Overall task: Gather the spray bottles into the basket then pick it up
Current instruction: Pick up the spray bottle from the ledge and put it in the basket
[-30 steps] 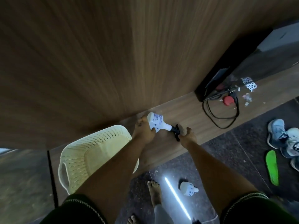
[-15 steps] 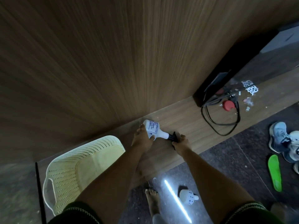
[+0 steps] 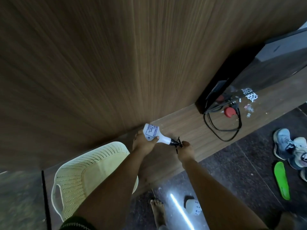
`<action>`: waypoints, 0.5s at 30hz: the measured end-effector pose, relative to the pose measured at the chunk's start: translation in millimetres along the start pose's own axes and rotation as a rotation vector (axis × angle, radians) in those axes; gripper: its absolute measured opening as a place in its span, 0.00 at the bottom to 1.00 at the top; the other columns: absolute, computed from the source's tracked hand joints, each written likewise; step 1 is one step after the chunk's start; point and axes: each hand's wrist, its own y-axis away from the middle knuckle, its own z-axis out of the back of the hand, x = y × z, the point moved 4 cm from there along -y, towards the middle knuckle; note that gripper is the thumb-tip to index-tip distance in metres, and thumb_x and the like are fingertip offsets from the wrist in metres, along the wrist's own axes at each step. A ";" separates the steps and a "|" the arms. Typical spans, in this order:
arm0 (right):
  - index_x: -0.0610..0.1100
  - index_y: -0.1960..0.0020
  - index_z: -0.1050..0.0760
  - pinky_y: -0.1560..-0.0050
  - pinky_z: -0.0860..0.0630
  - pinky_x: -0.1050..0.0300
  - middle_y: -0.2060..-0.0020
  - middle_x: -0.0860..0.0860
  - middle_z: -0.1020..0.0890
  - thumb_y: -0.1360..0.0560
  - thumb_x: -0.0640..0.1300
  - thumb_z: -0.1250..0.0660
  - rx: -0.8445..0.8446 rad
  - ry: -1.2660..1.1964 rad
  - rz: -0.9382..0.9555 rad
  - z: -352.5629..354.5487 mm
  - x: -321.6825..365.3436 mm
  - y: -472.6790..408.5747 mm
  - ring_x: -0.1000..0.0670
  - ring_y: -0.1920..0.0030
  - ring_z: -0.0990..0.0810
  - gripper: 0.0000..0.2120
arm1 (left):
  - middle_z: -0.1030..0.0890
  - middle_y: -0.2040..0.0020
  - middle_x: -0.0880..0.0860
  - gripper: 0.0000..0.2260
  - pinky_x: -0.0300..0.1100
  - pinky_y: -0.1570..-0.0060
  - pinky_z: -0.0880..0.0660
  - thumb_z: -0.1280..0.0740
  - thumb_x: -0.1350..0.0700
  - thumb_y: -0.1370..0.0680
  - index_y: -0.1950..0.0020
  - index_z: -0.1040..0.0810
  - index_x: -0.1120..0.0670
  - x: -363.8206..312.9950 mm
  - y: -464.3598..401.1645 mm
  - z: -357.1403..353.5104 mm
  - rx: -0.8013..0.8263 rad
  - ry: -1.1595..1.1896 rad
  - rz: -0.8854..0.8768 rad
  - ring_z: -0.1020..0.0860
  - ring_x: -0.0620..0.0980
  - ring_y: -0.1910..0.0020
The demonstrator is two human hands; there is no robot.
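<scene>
A white spray bottle [image 3: 152,132] with a blue-printed label and a black trigger head lies tilted above the wooden ledge [image 3: 187,128]. My left hand [image 3: 142,143] grips its body. My right hand [image 3: 186,149] pinches the black spray head at the bottle's right end. A cream perforated plastic basket [image 3: 78,178] stands on the ledge to the left, just below my left forearm; its inside looks empty where visible. A second white bottle [image 3: 193,207] with dark dots lies on the dark floor below, between my arms.
A tall wood-grain panel rises behind the ledge. To the right a black appliance [image 3: 232,80], a looped black cable [image 3: 221,128] and a red plug sit on the ledge. Shoes [image 3: 289,143] and a green insole [image 3: 281,180] lie on the floor. A bare foot [image 3: 157,211] stands below.
The view has shifted a little. Both hands have stayed on the spray bottle, which has tipped slightly, its base higher toward the panel.
</scene>
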 end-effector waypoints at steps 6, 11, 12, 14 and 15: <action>0.36 0.41 0.23 0.57 0.29 0.57 0.52 0.42 0.20 0.23 0.33 0.38 0.014 -0.227 0.152 37.0 54.6 59.7 0.45 0.53 0.24 0.12 | 0.18 0.47 0.47 0.36 0.49 0.47 0.20 0.29 0.28 0.44 0.42 0.23 0.47 -12.0 38.4 45.6 -0.084 0.242 -0.014 0.19 0.48 0.47; 0.38 0.37 0.26 0.47 0.29 0.57 0.46 0.43 0.20 0.24 0.34 0.37 0.067 -0.221 0.331 53.9 95.9 129.6 0.45 0.45 0.22 0.15 | 0.20 0.48 0.51 0.35 0.50 0.48 0.20 0.24 0.34 0.44 0.46 0.27 0.52 -9.3 97.6 98.7 -0.132 0.484 0.020 0.19 0.50 0.51; 0.39 0.38 0.25 0.47 0.29 0.57 0.45 0.43 0.19 0.24 0.33 0.36 0.079 -0.202 0.381 53.2 103.1 145.1 0.45 0.45 0.22 0.15 | 0.20 0.47 0.52 0.37 0.49 0.48 0.20 0.25 0.33 0.45 0.45 0.28 0.53 -3.4 109.8 109.2 -0.148 0.517 0.036 0.19 0.51 0.50; 0.40 0.39 0.24 0.49 0.30 0.59 0.45 0.42 0.18 0.25 0.33 0.36 0.086 -0.131 0.463 48.4 116.3 176.5 0.45 0.46 0.21 0.15 | 0.21 0.46 0.52 0.34 0.47 0.48 0.22 0.25 0.35 0.40 0.43 0.28 0.53 13.7 132.6 131.2 -0.182 0.542 0.082 0.21 0.53 0.48; 0.40 0.39 0.24 0.49 0.31 0.60 0.44 0.42 0.18 0.25 0.33 0.36 0.084 -0.080 0.499 44.4 121.9 190.8 0.44 0.45 0.20 0.15 | 0.21 0.45 0.53 0.32 0.47 0.49 0.23 0.26 0.36 0.37 0.42 0.28 0.54 25.0 142.7 141.3 -0.195 0.541 0.108 0.22 0.54 0.47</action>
